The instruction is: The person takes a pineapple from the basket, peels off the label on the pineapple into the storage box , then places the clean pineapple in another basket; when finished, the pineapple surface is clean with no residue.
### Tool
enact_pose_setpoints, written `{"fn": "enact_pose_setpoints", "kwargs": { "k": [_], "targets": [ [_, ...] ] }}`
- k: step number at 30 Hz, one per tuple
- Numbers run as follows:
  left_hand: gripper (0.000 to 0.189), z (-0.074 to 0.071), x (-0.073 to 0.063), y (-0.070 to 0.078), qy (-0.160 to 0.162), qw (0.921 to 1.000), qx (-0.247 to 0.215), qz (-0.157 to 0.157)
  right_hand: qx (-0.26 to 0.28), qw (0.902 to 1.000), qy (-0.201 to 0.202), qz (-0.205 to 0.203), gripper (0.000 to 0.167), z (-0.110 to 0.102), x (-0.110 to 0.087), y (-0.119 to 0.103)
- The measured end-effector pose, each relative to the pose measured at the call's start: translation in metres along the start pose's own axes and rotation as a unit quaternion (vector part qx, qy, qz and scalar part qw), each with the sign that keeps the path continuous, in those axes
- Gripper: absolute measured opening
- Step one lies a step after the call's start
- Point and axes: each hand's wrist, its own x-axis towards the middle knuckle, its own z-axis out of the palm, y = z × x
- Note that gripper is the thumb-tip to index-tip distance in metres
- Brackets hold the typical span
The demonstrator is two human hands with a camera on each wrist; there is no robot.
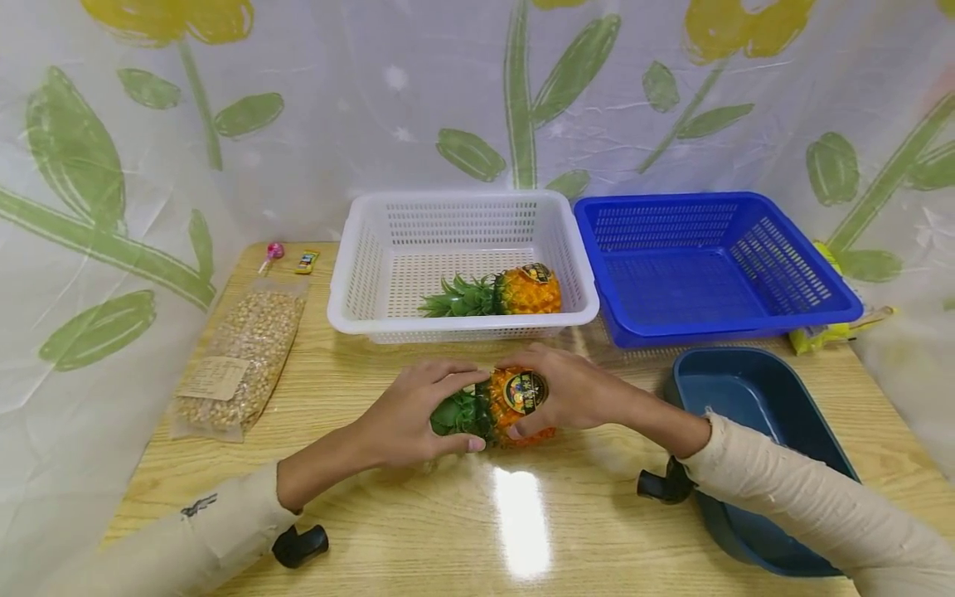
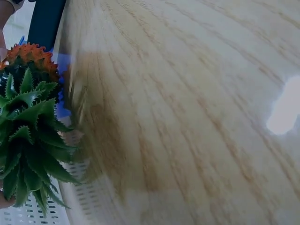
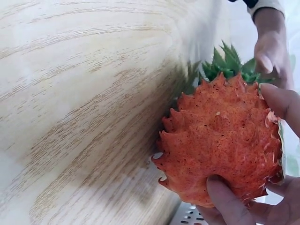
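Observation:
A pineapple [image 1: 501,398] with an orange, spiky body and a black-and-gold label lies on its side on the wooden table, its green crown [image 2: 33,136] pointing left. My left hand [image 1: 414,410] holds it at the crown end, fingers on the far side and thumb on the near side. On the body, my right hand [image 1: 570,385] grips with spread, curved fingers; its fingertips [image 3: 225,199] press on the orange skin in the right wrist view. Just behind, a second pineapple [image 1: 525,292] rests in the white basket [image 1: 351,307], crown also leftward.
To the right of the white basket stands a blue basket [image 1: 656,290]. A dark teal tub [image 1: 734,390] sits under my right forearm. At left lie a bag of pale kernels [image 1: 249,348], a lollipop [image 1: 275,250] and a small wrapped candy [image 1: 307,262]. Yellow packaging [image 1: 813,338] shows behind the blue basket.

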Motion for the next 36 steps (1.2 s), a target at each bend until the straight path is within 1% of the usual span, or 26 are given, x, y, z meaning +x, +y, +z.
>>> {"fn": "enact_pose_setpoints", "kwargs": {
  "k": [5,11,15,20,23,27,30,32,36],
  "targets": [
    [0.084,0.004,0.001,-0.002,0.000,0.9997,0.023,-0.008,0.007,1.0000,0.003,-0.001,0.081,0.000,0.000,0.000],
    [0.077,0.006,0.003,-0.001,0.005,0.9997,0.020,-0.013,0.016,0.9999,0.004,-0.002,0.079,0.000,-0.001,0.002],
    [0.074,0.005,0.003,0.000,0.005,0.9997,0.018,-0.012,0.022,0.9997,0.002,0.004,0.080,0.001,-0.002,0.004],
    [0.074,0.006,0.002,-0.001,0.007,0.9996,0.025,-0.008,0.051,0.9987,0.002,0.004,0.082,0.001,-0.006,0.009],
    [0.074,0.006,0.002,-0.001,0.006,0.9997,0.020,-0.007,0.072,0.9974,0.008,0.000,0.077,0.000,-0.008,0.011],
    [0.073,0.006,0.001,0.000,0.003,0.9999,0.010,-0.010,0.094,0.9952,0.020,-0.020,0.066,-0.002,-0.009,0.014],
    [0.073,0.005,0.000,0.000,0.002,0.9999,0.010,-0.012,0.110,0.9932,0.032,-0.023,0.060,-0.004,-0.011,0.017],
    [0.073,0.005,0.000,0.000,0.001,0.9999,0.010,-0.012,0.118,0.9919,0.043,-0.017,0.056,-0.006,-0.013,0.018],
    [0.073,0.004,0.000,0.000,-0.002,0.9999,0.005,-0.012,0.115,0.9910,0.067,-0.003,0.048,-0.011,-0.015,0.019]
  ]
}}
